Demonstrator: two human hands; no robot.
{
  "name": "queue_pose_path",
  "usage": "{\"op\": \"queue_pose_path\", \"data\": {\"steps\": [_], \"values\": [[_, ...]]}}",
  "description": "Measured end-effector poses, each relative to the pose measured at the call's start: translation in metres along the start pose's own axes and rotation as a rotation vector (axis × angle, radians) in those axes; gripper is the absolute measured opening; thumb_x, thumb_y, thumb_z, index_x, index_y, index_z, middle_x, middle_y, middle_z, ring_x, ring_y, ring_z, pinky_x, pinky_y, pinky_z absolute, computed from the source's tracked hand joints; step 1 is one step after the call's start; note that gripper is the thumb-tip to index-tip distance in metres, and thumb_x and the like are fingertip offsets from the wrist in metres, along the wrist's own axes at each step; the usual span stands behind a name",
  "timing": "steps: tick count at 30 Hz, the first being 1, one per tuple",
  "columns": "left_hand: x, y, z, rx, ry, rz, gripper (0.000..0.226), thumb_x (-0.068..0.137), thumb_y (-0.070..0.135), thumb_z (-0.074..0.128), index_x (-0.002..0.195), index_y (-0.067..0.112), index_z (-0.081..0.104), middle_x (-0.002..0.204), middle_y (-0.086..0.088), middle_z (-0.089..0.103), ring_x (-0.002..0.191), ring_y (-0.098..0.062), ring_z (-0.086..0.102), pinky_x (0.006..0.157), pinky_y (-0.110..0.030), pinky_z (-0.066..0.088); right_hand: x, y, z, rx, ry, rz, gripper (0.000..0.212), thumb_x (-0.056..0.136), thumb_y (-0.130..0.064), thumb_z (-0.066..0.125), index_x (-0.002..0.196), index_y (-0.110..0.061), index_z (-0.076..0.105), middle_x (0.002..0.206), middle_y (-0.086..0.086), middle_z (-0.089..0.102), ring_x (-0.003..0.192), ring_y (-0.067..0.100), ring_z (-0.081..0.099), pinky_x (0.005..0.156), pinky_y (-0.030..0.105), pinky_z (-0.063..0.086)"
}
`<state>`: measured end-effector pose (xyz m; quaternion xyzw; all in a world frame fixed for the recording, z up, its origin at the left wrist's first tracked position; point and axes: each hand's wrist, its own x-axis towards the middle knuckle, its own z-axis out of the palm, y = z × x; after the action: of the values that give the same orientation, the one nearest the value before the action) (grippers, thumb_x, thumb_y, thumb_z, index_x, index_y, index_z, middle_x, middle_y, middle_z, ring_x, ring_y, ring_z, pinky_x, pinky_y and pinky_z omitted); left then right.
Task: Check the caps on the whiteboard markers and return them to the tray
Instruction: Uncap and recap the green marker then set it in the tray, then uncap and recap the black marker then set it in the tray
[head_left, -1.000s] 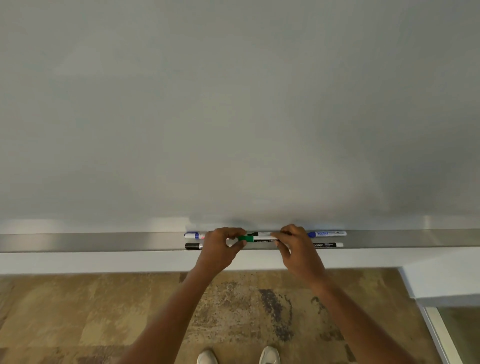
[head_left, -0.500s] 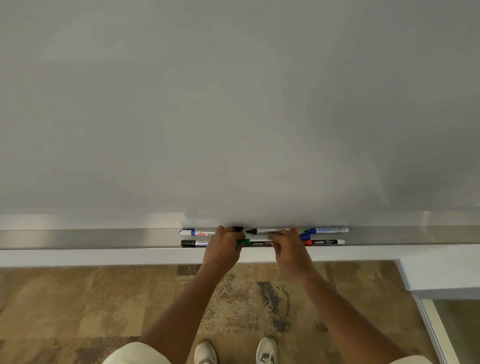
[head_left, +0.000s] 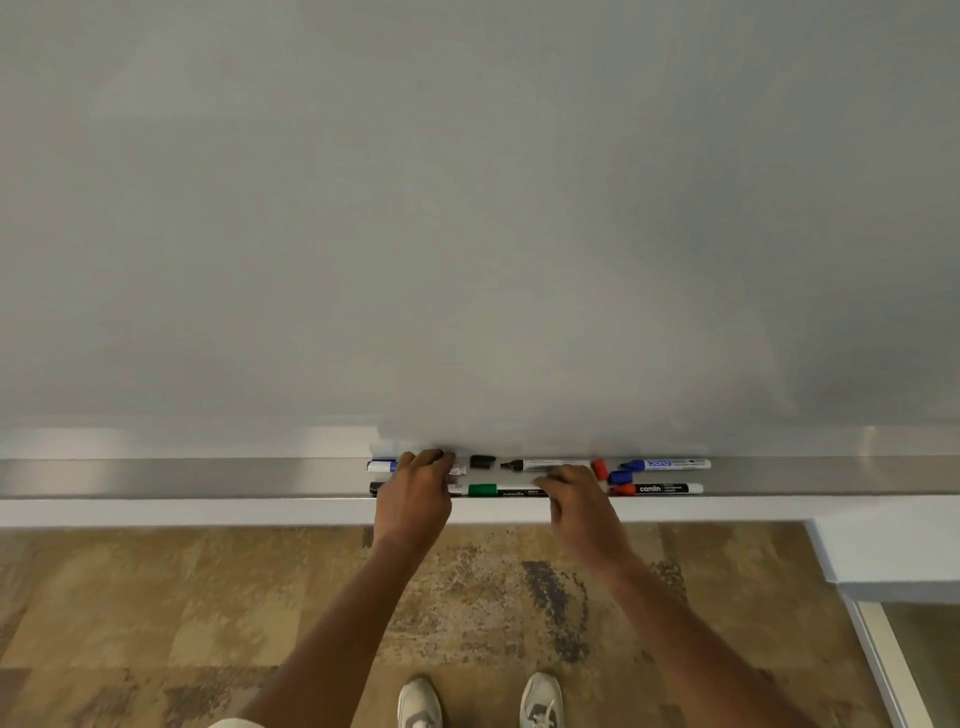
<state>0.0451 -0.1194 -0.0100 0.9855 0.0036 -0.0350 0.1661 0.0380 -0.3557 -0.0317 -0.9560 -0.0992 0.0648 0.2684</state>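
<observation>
The green-capped marker (head_left: 497, 490) lies flat in the front row of the metal tray (head_left: 208, 478). My right hand (head_left: 579, 501) covers its right end with the fingertips on it. My left hand (head_left: 415, 491) is to its left, off the green cap, with fingers curled over a white marker with red print (head_left: 457, 470) in the back row. A loose black cap (head_left: 482, 461) lies beside an uncapped black marker (head_left: 545, 464). A red cap (head_left: 600, 469) and a blue cap (head_left: 618, 477) sit loose further right.
A blue marker (head_left: 667, 463) and a red-and-black marker (head_left: 660, 489) lie at the right of the tray; a blue-capped marker (head_left: 381, 465) and a black one (head_left: 375, 488) at the left. The whiteboard (head_left: 467, 208) rises behind. A white ledge (head_left: 893, 551) juts out at the right.
Both hands held the green marker above the tray; it now lies in the front row. My left hand has let go of its cap and moved left.
</observation>
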Motion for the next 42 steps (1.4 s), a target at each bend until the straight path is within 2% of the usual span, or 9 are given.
{"op": "queue_pose_path", "data": {"steps": [9,19,25,29,32,36,42], "values": [[0.0,-0.011,0.001,0.052,-0.033,-0.03,0.024,0.095,0.017,0.055,0.108,0.022,0.075,0.109,0.006,0.071,0.104,-0.024,0.053,0.06,-0.038,0.053,0.001,0.0,0.001,-0.005,0.001,-0.025,0.04,0.092,0.003,0.054,0.127,-0.012,0.065,0.122,0.006,0.064,0.117,0.021,0.054,0.098,0.033,0.049],[-0.004,-0.01,-0.001,0.024,-0.028,-0.03,0.022,0.095,0.018,0.06,0.107,0.02,0.078,0.108,0.006,0.074,0.106,-0.023,0.054,0.064,-0.038,0.057,-0.001,-0.001,-0.004,-0.011,0.001,-0.031,0.039,0.092,0.002,0.056,0.127,-0.014,0.065,0.123,0.003,0.064,0.117,0.017,0.053,0.099,0.031,0.049],[0.001,-0.003,-0.002,0.005,0.008,0.025,0.02,0.095,0.019,0.059,0.107,0.022,0.075,0.108,0.007,0.073,0.1,-0.025,0.057,0.057,-0.035,0.049,0.0,0.003,-0.017,-0.029,0.081,-0.037,0.027,0.092,0.0,0.057,0.112,-0.01,0.071,0.11,0.004,0.066,0.106,0.019,0.057,0.089,0.031,0.052],[0.011,0.012,0.0,0.021,-0.054,0.154,0.025,0.098,0.018,0.052,0.115,0.021,0.071,0.111,0.001,0.073,0.095,-0.028,0.065,0.063,-0.038,0.054,0.007,0.005,-0.028,-0.152,0.121,-0.052,0.019,0.086,0.001,0.063,0.098,-0.01,0.074,0.097,0.004,0.069,0.098,0.022,0.059,0.077,0.034,0.055],[0.016,0.023,0.001,0.074,-0.079,0.191,0.025,0.1,0.021,0.049,0.115,0.022,0.069,0.109,-0.001,0.073,0.095,-0.029,0.066,0.066,-0.038,0.053,0.013,0.005,-0.029,-0.286,0.082,-0.059,0.02,0.078,0.003,0.066,0.092,-0.009,0.075,0.089,0.005,0.07,0.092,0.026,0.063,0.068,0.037,0.057],[0.018,0.029,0.004,0.131,-0.104,0.186,0.022,0.099,0.019,0.051,0.107,0.02,0.071,0.108,-0.001,0.071,0.099,-0.027,0.063,0.066,-0.038,0.051,0.015,0.008,-0.026,-0.342,0.038,-0.055,0.018,0.081,-0.002,0.066,0.094,-0.011,0.074,0.093,0.004,0.07,0.096,0.025,0.062,0.07,0.037,0.057],[0.018,0.029,0.007,0.163,-0.13,0.197,0.023,0.098,0.013,0.054,0.106,0.02,0.075,0.106,-0.001,0.069,0.099,-0.025,0.062,0.07,-0.039,0.055,0.014,0.011,-0.025,-0.333,0.055,-0.069,0.015,0.081,-0.004,0.069,0.089,-0.016,0.074,0.089,0.001,0.068,0.09,0.023,0.061,0.071,0.036,0.053]]}}
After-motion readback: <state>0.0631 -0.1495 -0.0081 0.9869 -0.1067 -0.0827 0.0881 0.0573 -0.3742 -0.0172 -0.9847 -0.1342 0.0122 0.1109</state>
